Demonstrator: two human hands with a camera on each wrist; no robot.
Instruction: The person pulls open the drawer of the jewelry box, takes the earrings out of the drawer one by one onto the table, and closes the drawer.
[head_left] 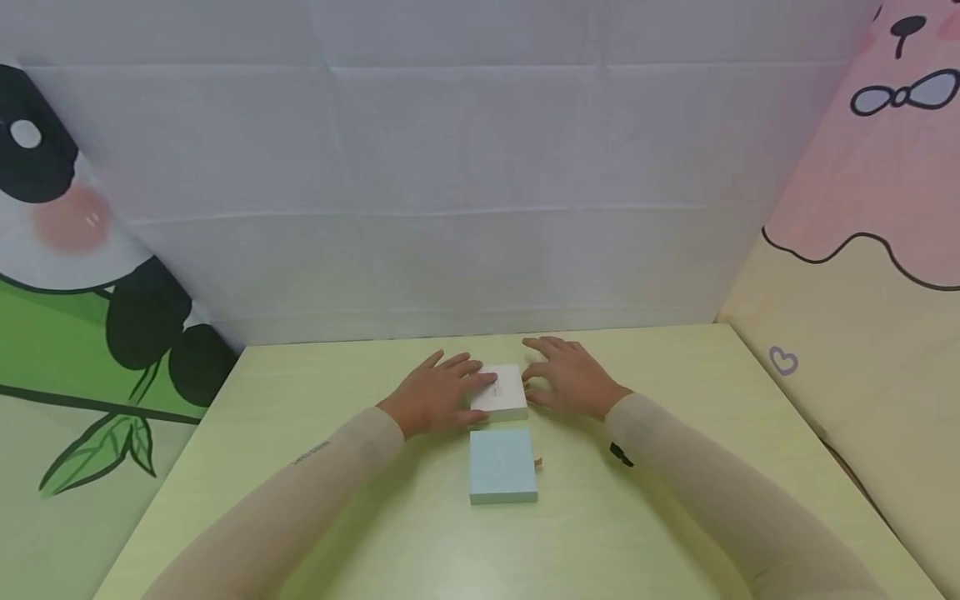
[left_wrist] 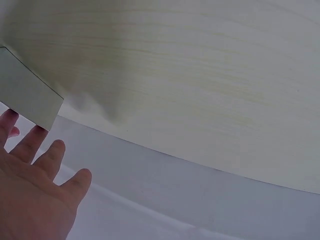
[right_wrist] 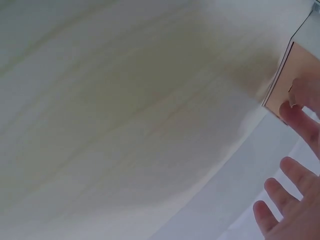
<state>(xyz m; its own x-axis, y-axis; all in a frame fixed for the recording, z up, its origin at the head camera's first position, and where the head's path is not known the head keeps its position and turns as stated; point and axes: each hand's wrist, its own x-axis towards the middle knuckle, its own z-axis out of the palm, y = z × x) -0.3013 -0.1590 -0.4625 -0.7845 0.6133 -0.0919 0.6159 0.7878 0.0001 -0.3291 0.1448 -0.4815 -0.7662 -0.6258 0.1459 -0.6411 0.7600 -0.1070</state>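
Observation:
A flat white box [head_left: 504, 390] lies on the table between the two hands. My left hand [head_left: 438, 393] rests at its left side, index finger laid over the top and thumb near the close left corner. Fingertips touch the edge of the box [left_wrist: 30, 92] in the left wrist view. My right hand [head_left: 572, 379] is at the box's right side. In the right wrist view its thumb and index finger pinch a small tab [right_wrist: 292, 97] on the tan end face [right_wrist: 280, 102]; the other fingers stand apart. Nearer lies a light blue box [head_left: 502, 467] with a small pinkish tab on its right.
The pale wood-grain table [head_left: 360, 533] ends at a light cloth backdrop [head_left: 480, 167]. Cartoon-printed panels stand left [head_left: 60, 333] and right [head_left: 862, 333]. A small dark piece [head_left: 621, 454] shows beside the right sleeve.

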